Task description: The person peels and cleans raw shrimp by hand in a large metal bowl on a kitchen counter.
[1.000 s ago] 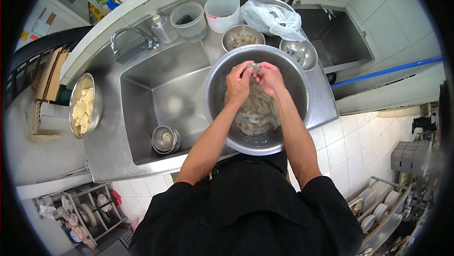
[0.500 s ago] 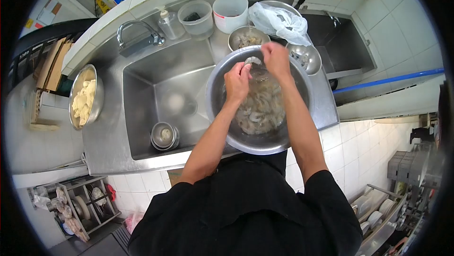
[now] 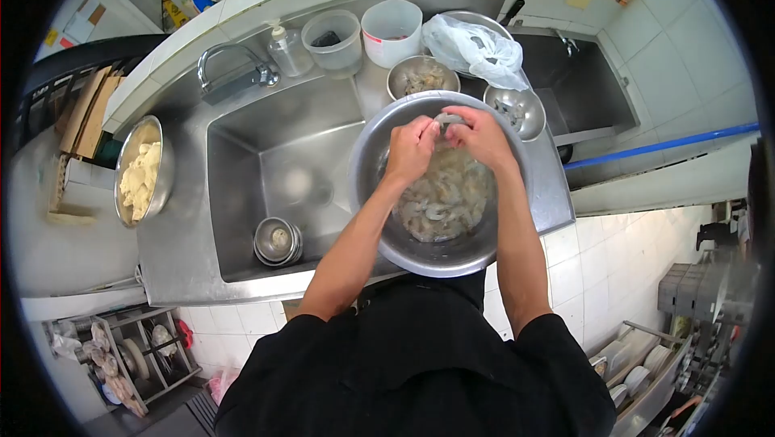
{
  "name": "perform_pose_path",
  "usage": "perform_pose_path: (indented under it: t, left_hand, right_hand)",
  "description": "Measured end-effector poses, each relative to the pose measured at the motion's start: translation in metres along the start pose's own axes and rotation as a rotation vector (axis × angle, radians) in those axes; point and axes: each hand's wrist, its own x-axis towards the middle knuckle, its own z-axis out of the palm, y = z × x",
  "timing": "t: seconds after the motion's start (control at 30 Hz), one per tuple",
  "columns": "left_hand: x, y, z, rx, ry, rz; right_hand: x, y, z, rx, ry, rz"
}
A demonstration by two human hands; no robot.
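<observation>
Grey and glistening, a single shrimp (image 3: 449, 119) sits between the two bare hands, above the far part of a wide metal bowl (image 3: 436, 266). The left hand (image 3: 412, 150) has its fingers closed together on one side of the shrimp; the right hand (image 3: 483, 140) curls over from the other side, its fingers clamped on it too, thumb tucked inward. Below them, a pile of shrimp (image 3: 444, 207) fills the lower middle of the wide bowl — pale, translucent bodies heaped together.

The wide bowl rests at the near edge of a steel bench (image 3: 182, 255), just right of a sink basin (image 3: 323, 150). In the basin's near corner is a stack of small metal bowls (image 3: 276, 253). Beyond the wide bowl, a smaller bowl (image 3: 391, 86) contains greyish-brown scraps, and another small bowl (image 3: 534, 118) to its right contains dark grey pieces. A crumpled plastic bag (image 3: 476, 46) lies just behind these two. Farther left along the back stand a white tub (image 3: 393, 46), a clear tub (image 3: 335, 58), a pump bottle (image 3: 288, 51) and a faucet (image 3: 262, 74). At the far left — a metal bowl (image 3: 167, 179) of pale yellow, lumpy stuff (image 3: 140, 182).
</observation>
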Motion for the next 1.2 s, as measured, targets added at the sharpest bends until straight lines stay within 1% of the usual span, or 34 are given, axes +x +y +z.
perform_pose_path:
  t: [0.03, 0.07, 0.1, 0.13, 0.17, 0.2, 0.23, 0.27, 0.3, 0.33, 0.37, 0.43, 0.47, 0.5, 0.53, 0.57, 0.63, 0.67, 0.7, 0.73, 0.77, 0.83, 0.87, 0.93, 0.97, 1.0, 1.03, 1.07, 1.1, 1.13, 1.17, 1.2]
  left_hand:
    - [0.007, 0.003, 0.001, -0.003, -0.006, 0.002]
    - [0.018, 0.006, 0.000, 0.051, 0.089, 0.052]
    - [0.030, 0.010, -0.001, 0.103, 0.182, 0.099]
    - [0.049, 0.014, -0.004, 0.175, 0.190, 0.161]
    - [0.070, 0.016, -0.007, 0.246, 0.200, 0.221]
    - [0.087, 0.013, -0.006, 0.310, 0.157, 0.221]
    - [0.099, 0.010, -0.007, 0.374, 0.116, 0.221]
    - [0.108, 0.005, -0.004, 0.373, 0.122, 0.218]
    - [0.115, -0.003, 0.003, 0.431, 0.222, 0.324]
    - [0.117, -0.003, 0.006, 0.490, 0.319, 0.430]
    - [0.118, -0.004, 0.006, 0.490, 0.321, 0.434]
    - [0.105, 0.004, 0.002, 0.411, 0.329, 0.626]
    - [0.092, 0.005, 0.001, 0.414, 0.325, 0.611]
    - [0.079, 0.008, -0.003, 0.298, 0.054, 0.351]
    - [0.072, 0.009, -0.005, 0.176, -0.211, 0.092]
    - [0.066, 0.000, -0.004, 0.178, -0.215, 0.085]
    - [0.058, -0.029, 0.001, 0.084, -0.328, -0.066]
    - [0.054, -0.038, 0.002, 0.053, -0.327, -0.097]
    - [0.051, -0.041, 0.000, 0.055, -0.333, -0.095]
    - [0.048, -0.042, -0.004, 0.043, -0.341, -0.147]
    - [0.045, -0.044, -0.007, 0.030, -0.350, -0.201]
    - [0.041, -0.048, -0.015, 0.030, -0.361, -0.225]
    - [0.039, -0.049, -0.017, 0.030, -0.366, -0.256]
    - [0.034, -0.055, -0.016, 0.059, -0.324, -0.246]
    - [0.030, -0.059, -0.015, 0.091, -0.284, -0.249]
    - [0.025, -0.059, -0.013, 0.051, -0.283, -0.274]
    - [0.024, -0.066, -0.007, 0.081, -0.309, -0.241]
    - [0.023, -0.073, -0.002, 0.038, -0.361, -0.291]
    - [0.023, -0.076, 0.003, -0.005, -0.416, -0.340]
    - [0.016, -0.045, 0.000, -0.162, -0.411, -0.462]
    - [0.013, -0.042, 0.003, -0.162, -0.412, -0.455]
    - [0.011, -0.044, 0.006, -0.152, -0.366, -0.398]
  right_hand:
    - [-0.004, -0.002, -0.006, -0.009, 0.109, 0.000]
    - [-0.007, -0.006, -0.015, -0.025, 0.207, -0.038]
    - [-0.009, -0.013, -0.026, -0.027, 0.296, -0.023]
    - [-0.009, -0.019, -0.039, -0.031, 0.383, -0.008]
    - [-0.008, -0.024, -0.052, -0.138, 0.479, -0.027]
    - [-0.006, -0.026, -0.064, -0.247, 0.570, -0.046]
    - [-0.003, -0.022, -0.072, -0.250, 0.564, -0.040]
    - [0.004, -0.018, -0.080, -0.379, 0.663, -0.143]
    - [0.011, -0.012, -0.087, -0.506, 0.762, -0.250]
    - [0.014, -0.004, -0.089, -0.762, 0.764, -0.303]
    - [0.015, 0.005, -0.088, -0.762, 0.767, -0.307]
    - [0.005, 0.007, -0.060, -1.107, 0.768, -0.388]
    - [0.004, 0.014, -0.043, -1.042, 0.544, -0.293]
    - [0.004, 0.022, -0.023, -0.966, 0.326, -0.199]
    - [0.002, 0.029, 0.000, -0.917, 0.147, -0.242]
    - [-0.002, 0.037, 0.024, -0.863, -0.028, -0.283]
    - [0.004, 0.095, 0.075, -1.099, -0.248, -0.345]
    - [-0.002, 0.092, 0.087, -1.097, -0.244, -0.344]
    - [-0.009, 0.088, 0.096, -1.111, -0.237, -0.420]
    - [-0.014, 0.083, 0.099, -1.126, -0.228, -0.496]
    - [-0.016, 0.078, 0.095, -1.127, -0.222, -0.491]
    - [-0.018, 0.066, 0.082, -1.237, -0.288, -0.410]
    - [-0.016, 0.068, 0.074, -1.243, -0.284, -0.410]
    - [-0.010, 0.072, 0.055, -1.243, -0.175, -0.308]
    - [-0.010, 0.073, 0.046, -1.248, -0.179, -0.313]
    - [-0.011, 0.066, 0.038, -1.132, -0.007, -0.372]
    - [-0.011, 0.058, 0.030, -1.011, 0.163, -0.431]
    - [-0.011, 0.051, 0.026, -1.003, 0.284, -0.534]
    - [-0.012, 0.046, 0.027, -1.006, 0.286, -0.540]
    - [-0.014, 0.041, 0.028, -1.022, 0.377, -0.525]
    - [-0.017, 0.038, 0.030, -1.037, 0.468, -0.507]
    - [-0.018, 0.037, 0.032, -1.040, 0.474, -0.508]
